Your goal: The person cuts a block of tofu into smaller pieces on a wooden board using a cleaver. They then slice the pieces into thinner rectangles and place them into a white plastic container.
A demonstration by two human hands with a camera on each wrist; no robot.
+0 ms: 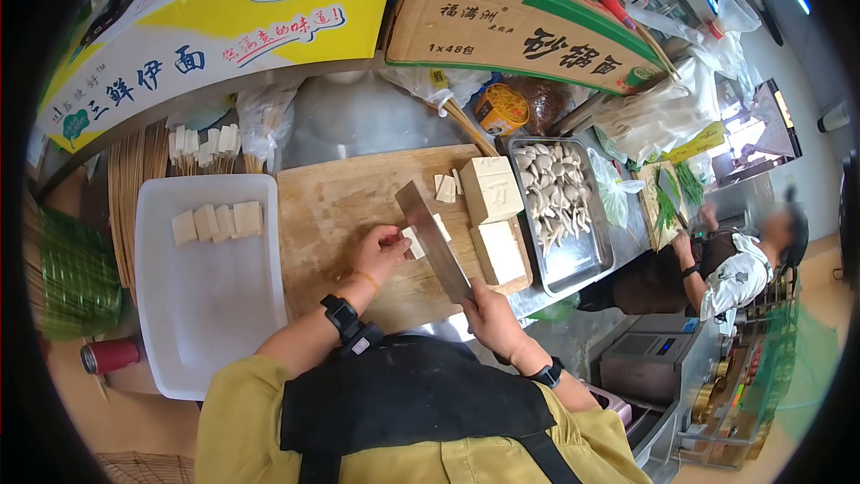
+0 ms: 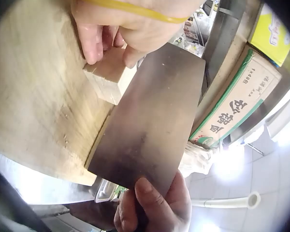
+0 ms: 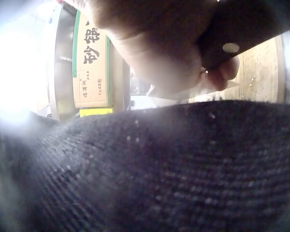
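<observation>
On the wooden board [image 1: 331, 206], the left hand [image 1: 381, 254] pinches a pale tofu piece [image 1: 415, 244], whose block shape [image 2: 108, 77] shows in the left wrist view under the fingers of the left hand [image 2: 130, 24]. The right hand [image 1: 494, 318] grips the handle of a wide cleaver [image 1: 434, 242]; its blade [image 2: 150, 116] stands beside the tofu. In the right wrist view, the right hand [image 3: 159, 43] is curled round the dark handle [image 3: 246, 29]. Two large tofu blocks [image 1: 491, 190] [image 1: 499, 253] and small slices [image 1: 445, 187] lie on the board's right part.
A white bin [image 1: 210, 305] with several tofu slices [image 1: 248, 219] stands left of the board. Right of it is a metal tray [image 1: 573, 273] of mushrooms [image 1: 551, 184]. Cardboard boxes [image 1: 511, 27] line the shelf above. Another person [image 1: 743, 269] works at the right; a red can [image 1: 110, 356] is at left.
</observation>
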